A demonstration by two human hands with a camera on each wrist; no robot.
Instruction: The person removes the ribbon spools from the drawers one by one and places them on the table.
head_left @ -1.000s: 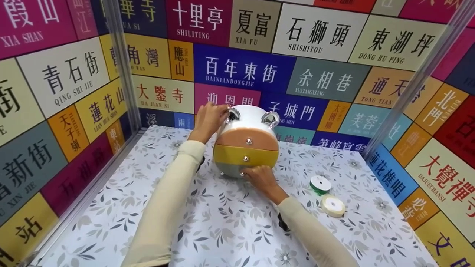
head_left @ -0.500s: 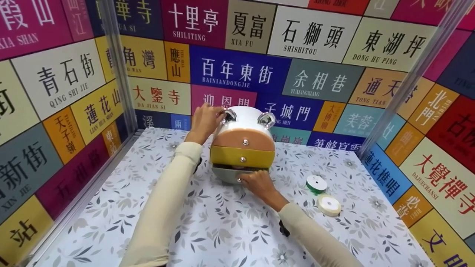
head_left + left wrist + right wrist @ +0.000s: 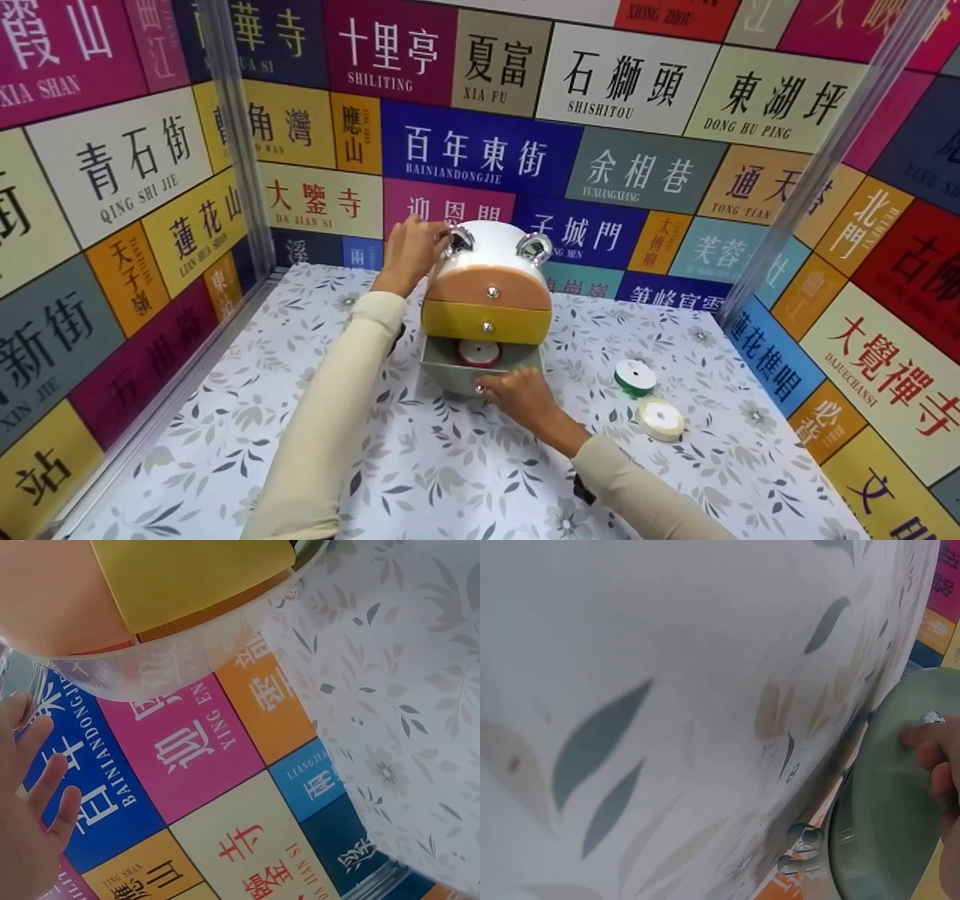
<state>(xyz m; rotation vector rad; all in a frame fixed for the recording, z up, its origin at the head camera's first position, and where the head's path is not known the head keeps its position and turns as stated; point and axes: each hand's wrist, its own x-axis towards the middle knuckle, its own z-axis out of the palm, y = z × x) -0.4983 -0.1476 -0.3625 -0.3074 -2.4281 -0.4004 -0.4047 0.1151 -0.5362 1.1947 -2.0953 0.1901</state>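
A small rounded drawer box (image 3: pixel 489 246) with a white top and two silver ears stands at the back of the table. My left hand (image 3: pixel 411 251) holds the left silver ear (image 3: pixel 460 237); in the left wrist view its other fingers spread loosely beside it. With my right hand (image 3: pixel 523 403) I pinch the knob of the grey-green bottom drawer (image 3: pixel 448 377), which is pulled out. Inside lies a white ribbon spool (image 3: pixel 478 351) with a dark red edge. The orange top drawer (image 3: pixel 465 283) and yellow middle drawer (image 3: pixel 450 321) are closed.
Right of the box, a white spool with green ribbon (image 3: pixel 635 376) and a cream ribbon spool (image 3: pixel 660 418) lie side by side on the leaf-patterned table cover (image 3: pixel 442 480). Colourful sign-printed walls (image 3: pixel 480 154) enclose the table behind and at both sides.
The bottom drawer has slid out toward me with my right hand on its knob, bringing the spool inside into view. My left hand has stayed at the ear.
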